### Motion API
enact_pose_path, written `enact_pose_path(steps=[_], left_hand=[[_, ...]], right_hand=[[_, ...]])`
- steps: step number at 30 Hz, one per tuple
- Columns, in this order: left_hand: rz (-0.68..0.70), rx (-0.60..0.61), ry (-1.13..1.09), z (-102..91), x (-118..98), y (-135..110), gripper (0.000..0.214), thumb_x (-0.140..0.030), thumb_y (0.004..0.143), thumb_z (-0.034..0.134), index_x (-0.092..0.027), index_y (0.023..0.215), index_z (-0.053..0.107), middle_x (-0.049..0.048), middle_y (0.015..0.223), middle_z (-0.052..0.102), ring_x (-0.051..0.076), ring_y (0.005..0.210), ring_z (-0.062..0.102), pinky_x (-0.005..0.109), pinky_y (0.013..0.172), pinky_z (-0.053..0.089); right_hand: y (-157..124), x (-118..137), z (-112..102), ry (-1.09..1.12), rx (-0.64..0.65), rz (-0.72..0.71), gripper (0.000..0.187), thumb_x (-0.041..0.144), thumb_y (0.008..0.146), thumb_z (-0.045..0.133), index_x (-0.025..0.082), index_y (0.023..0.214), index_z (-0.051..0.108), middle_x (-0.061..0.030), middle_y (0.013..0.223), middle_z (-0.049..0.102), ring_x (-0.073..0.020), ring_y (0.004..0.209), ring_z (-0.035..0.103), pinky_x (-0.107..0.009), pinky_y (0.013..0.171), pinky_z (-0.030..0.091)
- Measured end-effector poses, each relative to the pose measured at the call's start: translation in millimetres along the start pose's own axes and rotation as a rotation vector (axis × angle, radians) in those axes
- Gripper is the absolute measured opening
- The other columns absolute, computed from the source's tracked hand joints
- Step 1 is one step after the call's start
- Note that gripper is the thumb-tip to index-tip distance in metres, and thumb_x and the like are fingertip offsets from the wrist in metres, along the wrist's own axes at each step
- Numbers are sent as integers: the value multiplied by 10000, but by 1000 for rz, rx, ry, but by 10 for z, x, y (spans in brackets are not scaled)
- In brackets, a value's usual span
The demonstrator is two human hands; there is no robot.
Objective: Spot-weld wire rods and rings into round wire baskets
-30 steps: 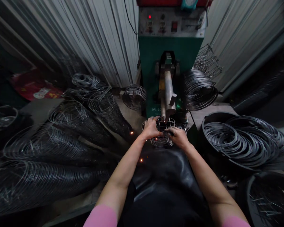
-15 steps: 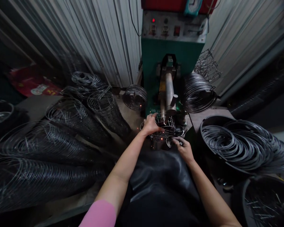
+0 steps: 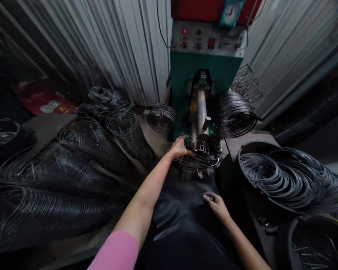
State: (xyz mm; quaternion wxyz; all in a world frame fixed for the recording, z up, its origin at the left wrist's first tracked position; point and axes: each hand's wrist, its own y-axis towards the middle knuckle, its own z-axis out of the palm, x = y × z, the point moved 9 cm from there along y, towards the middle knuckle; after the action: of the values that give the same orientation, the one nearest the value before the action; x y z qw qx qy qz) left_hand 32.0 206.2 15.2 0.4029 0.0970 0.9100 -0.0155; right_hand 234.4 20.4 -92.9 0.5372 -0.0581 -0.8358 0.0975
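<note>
My left hand [image 3: 179, 147] is closed on the rim of a round wire basket [image 3: 190, 163]. The basket sits at the lower end of the welding machine's metal arm [image 3: 202, 108], where a small orange glow shows at the tip. My right hand [image 3: 217, 206] is over the black apron [image 3: 183, 202], apart from the basket, fingers curled together around something small and dark that I cannot make out. A small round metal cup [image 3: 205, 171] lies just in front of the basket, between it and my right hand.
Tall stacks of wire rings [image 3: 56, 202] stand on the left. Wire coils [image 3: 236, 114] flank the green machine [image 3: 183, 75]. To the right, a black tub [image 3: 242, 150] holds several wire rings; a lower tub [image 3: 287, 232] holds short metal rods. Corrugated metal [image 3: 124, 48] forms the wall.
My right hand has drawn back from the round metal cup, toward me over the apron. The flying sparks have died down to one glow. My left hand stays at the basket.
</note>
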Motion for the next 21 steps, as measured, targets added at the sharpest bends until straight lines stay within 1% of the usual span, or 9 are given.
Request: enact_pose_path(steps=[3, 7, 12, 13, 15, 18, 21], left_hand=[[61, 29, 31, 36, -73, -187, 996, -395, 402, 851, -171, 1274, 425, 118, 1189, 481, 308, 1132, 447, 431, 983, 343], [78, 28, 50, 49, -111, -392, 987, -384, 408, 853, -193, 1273, 419, 94, 1156, 481, 292, 1114, 448, 430, 995, 326], [76, 26, 70, 50, -148, -417, 993, -400, 398, 856, -202, 1268, 418, 92, 1176, 465, 301, 1129, 434, 433, 994, 319], [73, 29, 76, 54, -153, -411, 985, -401, 400, 855, -208, 1264, 422, 89, 1174, 467, 302, 1129, 434, 436, 992, 320], [71, 29, 83, 61, -162, -405, 975, -407, 403, 852, -222, 1260, 426, 84, 1172, 471, 300, 1124, 437, 440, 987, 323], [76, 24, 89, 52, -152, -413, 1004, -442, 394, 847, -230, 1275, 415, 86, 1175, 473, 304, 1124, 437, 452, 987, 321], [92, 78, 51, 50, -105, -387, 1100, -505, 378, 833, -203, 1326, 364, 116, 1221, 453, 321, 1163, 408, 448, 1001, 309]], right_hand=[[-111, -54, 29, 1, 27, 20, 353, 537, 683, 578, 203, 696, 694, -59, 702, 679, -265, 705, 614, -350, 644, 468], [-185, -84, -21, -1, 16, 51, 364, 558, 691, 554, 220, 688, 689, -39, 670, 659, -271, 694, 618, -373, 645, 476], [-192, -2, -41, -26, 3, 4, 293, 547, 695, 549, 286, 659, 676, -24, 663, 660, -263, 666, 609, -379, 614, 476], [-190, 14, -45, -30, -2, -1, 297, 546, 699, 545, 283, 666, 678, -26, 657, 656, -257, 651, 605, -374, 603, 474], [-177, 58, -75, -37, -19, -8, 337, 549, 707, 539, 243, 692, 681, -37, 626, 639, -238, 610, 592, -357, 578, 470], [-85, 255, -209, -43, -73, -77, 393, 538, 730, 525, 174, 718, 672, -52, 626, 633, -210, 615, 592, -319, 590, 473], [176, 662, -436, -67, -158, -232, 345, 479, 778, 505, 175, 780, 668, -62, 743, 672, -204, 737, 619, -300, 685, 483]])
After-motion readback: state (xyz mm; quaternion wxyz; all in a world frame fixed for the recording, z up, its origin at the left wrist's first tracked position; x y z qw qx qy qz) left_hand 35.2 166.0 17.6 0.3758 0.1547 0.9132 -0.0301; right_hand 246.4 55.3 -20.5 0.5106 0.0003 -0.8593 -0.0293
